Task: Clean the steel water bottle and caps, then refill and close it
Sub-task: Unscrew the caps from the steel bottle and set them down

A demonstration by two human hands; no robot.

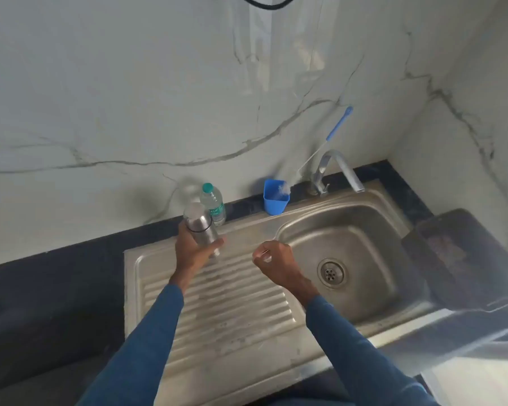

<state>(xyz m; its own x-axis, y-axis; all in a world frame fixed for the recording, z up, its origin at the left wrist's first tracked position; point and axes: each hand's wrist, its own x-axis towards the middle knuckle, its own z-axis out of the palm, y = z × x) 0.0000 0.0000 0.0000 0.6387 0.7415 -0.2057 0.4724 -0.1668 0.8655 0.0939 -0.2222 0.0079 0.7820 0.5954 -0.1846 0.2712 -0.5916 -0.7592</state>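
Observation:
The steel water bottle (201, 227) has a steel cap and a black ring round its neck. My left hand (192, 249) grips its body and holds it tilted over the ribbed drainboard (217, 300) of the sink. My right hand (273, 262) hovers to the right of it, above the edge of the sink basin (349, 247). Its fingers are curled, with fingertips and thumb close together; whether they pinch something small I cannot make out. A bottle brush (336, 130) with a blue handle stands in a blue cup (274, 202) behind the sink.
A clear plastic water bottle (213, 203) with a green cap stands on the dark counter just behind the steel bottle. The steel tap (339, 168) arches over the basin's back edge. A dark mat (452, 253) lies on the counter to the right. Marble-patterned walls close the corner.

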